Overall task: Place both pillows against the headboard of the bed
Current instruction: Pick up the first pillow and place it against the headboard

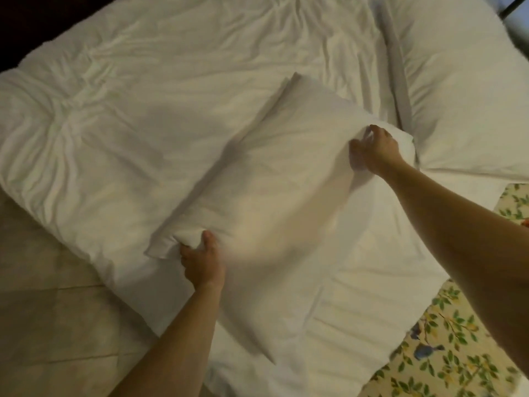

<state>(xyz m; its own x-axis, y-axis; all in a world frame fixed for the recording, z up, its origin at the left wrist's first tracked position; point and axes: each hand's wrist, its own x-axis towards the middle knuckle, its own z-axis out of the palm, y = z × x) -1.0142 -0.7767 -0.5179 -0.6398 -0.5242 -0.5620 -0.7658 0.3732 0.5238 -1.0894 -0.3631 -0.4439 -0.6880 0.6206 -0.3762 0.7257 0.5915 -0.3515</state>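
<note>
A white pillow (274,179) is held slantwise over the bed, blurred along its lower right side. My left hand (201,260) grips its near left corner. My right hand (378,149) pinches its far right corner. A second white pillow (463,104) lies flat at the upper right of the bed, next to a dark metal bar (512,5) in the top right corner. A rumpled white duvet (128,110) covers the bed beneath and to the left of the held pillow.
Pale tiled floor (45,310) shows at the lower left beside the bed. A sheet with a green leaf and bird print (446,353) shows at the lower right, under the white bedding's edge. The top left corner is dark.
</note>
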